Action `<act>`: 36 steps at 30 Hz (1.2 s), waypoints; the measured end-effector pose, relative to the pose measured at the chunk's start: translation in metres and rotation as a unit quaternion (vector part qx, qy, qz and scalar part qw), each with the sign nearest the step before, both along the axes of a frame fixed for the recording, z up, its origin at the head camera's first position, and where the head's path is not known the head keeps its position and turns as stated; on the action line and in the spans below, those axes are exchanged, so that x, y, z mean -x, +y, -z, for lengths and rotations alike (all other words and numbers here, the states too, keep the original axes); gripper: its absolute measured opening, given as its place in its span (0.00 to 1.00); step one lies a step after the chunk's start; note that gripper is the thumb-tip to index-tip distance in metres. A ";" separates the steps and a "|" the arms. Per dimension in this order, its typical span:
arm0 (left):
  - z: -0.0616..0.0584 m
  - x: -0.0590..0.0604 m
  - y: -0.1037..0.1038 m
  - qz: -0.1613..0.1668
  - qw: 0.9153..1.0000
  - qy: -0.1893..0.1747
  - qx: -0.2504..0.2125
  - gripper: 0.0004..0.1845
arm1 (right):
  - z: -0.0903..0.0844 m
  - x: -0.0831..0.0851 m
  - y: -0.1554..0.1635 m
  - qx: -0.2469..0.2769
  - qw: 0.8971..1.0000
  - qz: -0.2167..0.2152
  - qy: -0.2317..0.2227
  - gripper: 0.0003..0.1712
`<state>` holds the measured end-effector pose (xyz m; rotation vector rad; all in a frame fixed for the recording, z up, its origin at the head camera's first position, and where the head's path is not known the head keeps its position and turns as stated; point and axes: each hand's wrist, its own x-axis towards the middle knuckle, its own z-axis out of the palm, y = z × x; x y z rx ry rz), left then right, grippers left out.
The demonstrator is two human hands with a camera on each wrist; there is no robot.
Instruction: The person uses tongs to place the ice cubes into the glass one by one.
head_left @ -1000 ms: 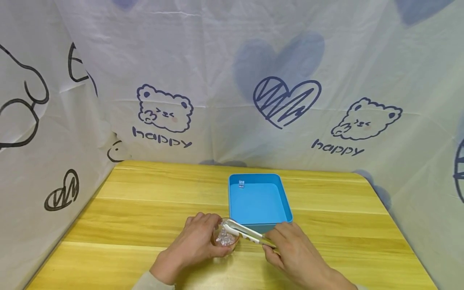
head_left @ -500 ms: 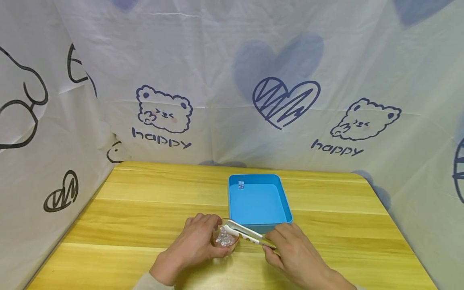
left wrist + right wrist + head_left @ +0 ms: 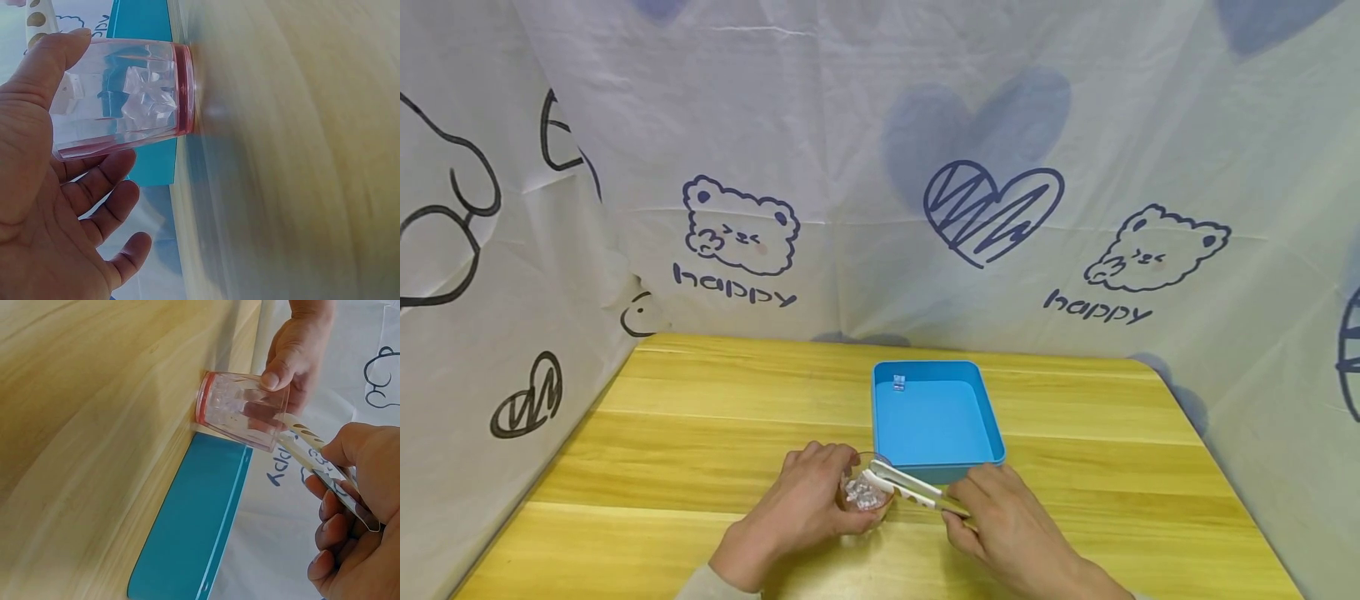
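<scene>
A clear plastic cup with a reddish base point(image 3: 184, 87) stands upright on the table. My left hand point(image 3: 805, 496) holds it steady, thumb and forefinger around its upper part, the other fingers loosely bent. Several clear, ice-like pieces point(image 3: 863, 494) lie heaped inside the cup. With my right hand point(image 3: 1011, 529) I grip a pair of white-ended tongs point(image 3: 912, 481) with metal arms; their tips reach through the cup's mouth. In the left wrist view, a clear piece point(image 3: 70, 94) sits high in the cup near the tongs' end. Whether the tips pinch it, I cannot tell.
Just behind the cup is a shallow blue box point(image 3: 936, 425), with a small clear piece point(image 3: 898, 382) in its far left corner. A wood-grain table point(image 3: 722, 400) lies below. White printed cloth point(image 3: 850, 125) hangs behind and at both sides.
The tongs' tips have shifted slightly within the cup, and their arms stand a little closer together. The clear pieces in the cup have moved a bit. My left hand keeps its place.
</scene>
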<state>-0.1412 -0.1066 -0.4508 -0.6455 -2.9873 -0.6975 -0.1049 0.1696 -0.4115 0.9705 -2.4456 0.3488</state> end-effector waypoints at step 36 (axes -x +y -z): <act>0.000 -0.001 -0.002 0.003 1.000 -0.010 -0.006 0.39 | -0.004 0.080 -0.002 -0.008 0.978 0.174 -0.117 0.17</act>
